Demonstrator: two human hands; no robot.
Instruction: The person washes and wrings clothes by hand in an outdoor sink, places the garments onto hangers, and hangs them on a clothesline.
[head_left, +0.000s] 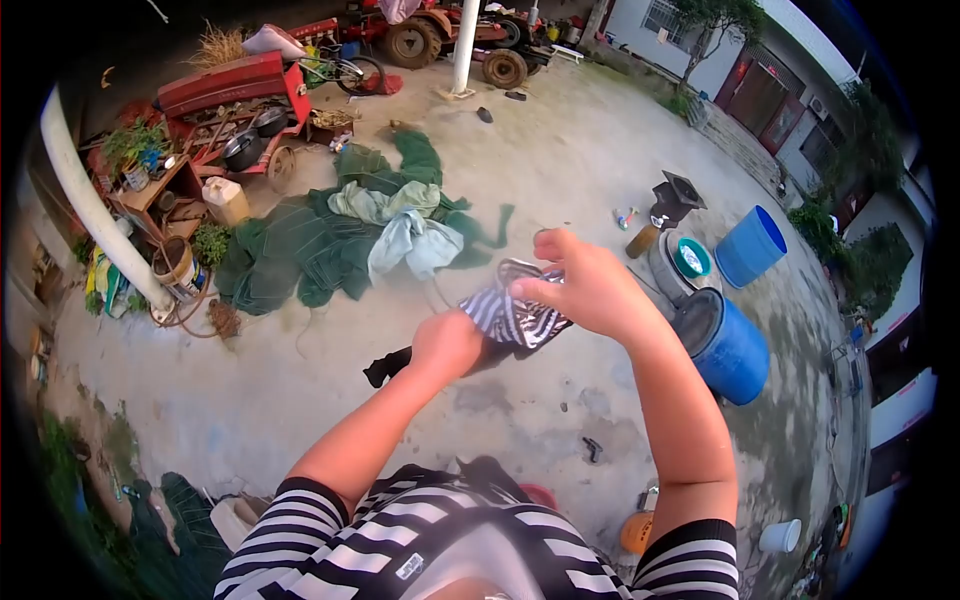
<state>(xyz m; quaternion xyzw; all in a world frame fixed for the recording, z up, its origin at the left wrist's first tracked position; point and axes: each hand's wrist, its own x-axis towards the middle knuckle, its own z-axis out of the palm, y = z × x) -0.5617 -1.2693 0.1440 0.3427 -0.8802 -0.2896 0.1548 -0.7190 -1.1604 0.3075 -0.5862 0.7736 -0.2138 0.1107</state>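
A striped black-and-white cloth, bunched up, is held in the air in front of me. My left hand is closed around its left end, with the fingers mostly hidden. Beyond that wrist, a black piece of fabric hangs down; whether it belongs to the same cloth I cannot tell. My right hand is over the cloth's right side, thumb and forefinger spread apart. Its thumb lies against or just above the cloth's upper folds, and the other fingers are largely hidden.
Green netting and a pale sheet lie on the concrete ahead. To the right stand blue barrels and a teal basin. A red cart, a white pole and a plastic jug are further off.
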